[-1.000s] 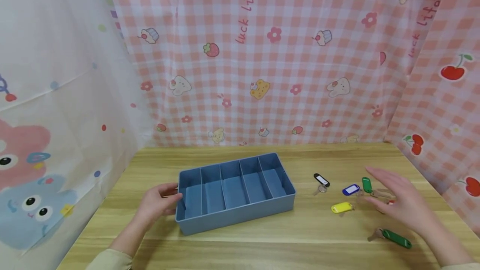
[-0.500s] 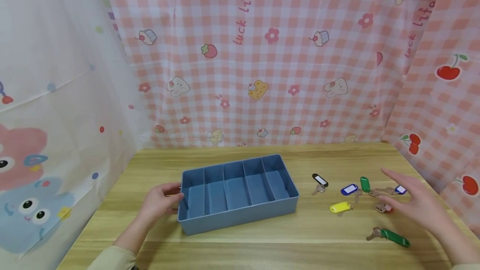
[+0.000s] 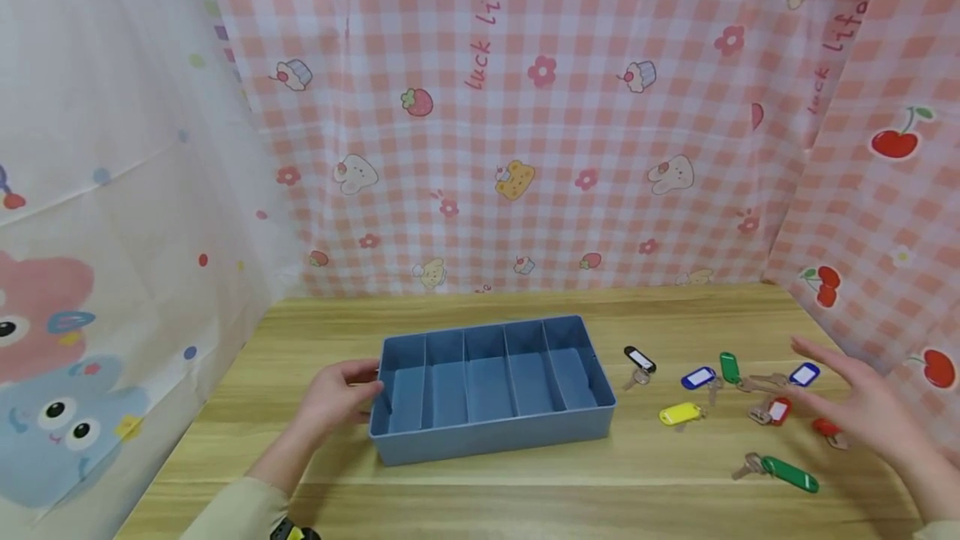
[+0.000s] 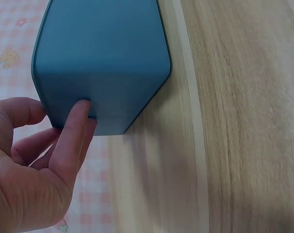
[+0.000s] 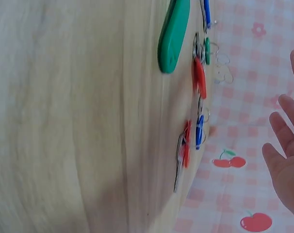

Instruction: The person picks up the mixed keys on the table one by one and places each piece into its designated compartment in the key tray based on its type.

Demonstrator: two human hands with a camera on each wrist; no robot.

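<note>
- box [image 3: 495, 438], blue and split into five compartments, sits upright near the middle of the table [image 3: 525, 498], open side up, between the two hands.
- its long axis runs left to right, the right end turned slightly away from the person; the dividers run from near wall to far wall.
- left hand [image 3: 337, 394] pinches the box's left end, thumb at the rim, fingers against the outer face; the left forearm [image 3: 281, 457] slants in from the near left.
- right hand [image 3: 870, 411] hangs above the table's right part, thumb and fingers well apart; the right forearm [image 3: 930, 473] comes in from the near right.
- black tag [image 3: 641, 358] lies nearest the box's right end, slanted, its key pointing left and nearer.
- yellow tag [image 3: 679, 415] lies almost left to right.
- near green tag [image 3: 790, 474] slants toward the near right, key to the left; far green tag [image 3: 729, 367] points roughly away from the person.
- left blue tag [image 3: 698, 377] and right blue tag [image 3: 805, 374] tilt alike, far ends rightward.
- left red tag [image 3: 781, 411] and right red tag [image 3: 826, 426] appear close by the right thumb.
</note>
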